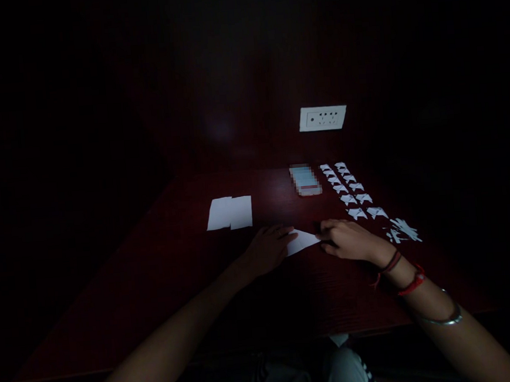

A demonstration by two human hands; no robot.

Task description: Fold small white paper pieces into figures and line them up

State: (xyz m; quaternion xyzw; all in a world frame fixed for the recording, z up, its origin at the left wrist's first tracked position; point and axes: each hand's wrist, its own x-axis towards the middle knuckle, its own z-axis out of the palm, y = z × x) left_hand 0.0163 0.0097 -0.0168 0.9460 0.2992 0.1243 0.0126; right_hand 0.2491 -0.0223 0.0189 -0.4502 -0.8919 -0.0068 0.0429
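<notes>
A white sheet of paper, folded to a pointed shape, lies on the dark red table between my two hands. Over its left part rests my left hand, fingers stretched across the paper and pressing it down. My right hand pinches the narrow right tip between thumb and fingers. The paper's left end is hidden under my left hand. Beyond my left hand lie two white paper squares, side by side and slightly overlapping.
Two rows of small folded paper pieces run along the right side. Nearer me is a pile of thin paper strips. A blurred phone-like object lies toward the back. A white socket panel is on the back wall.
</notes>
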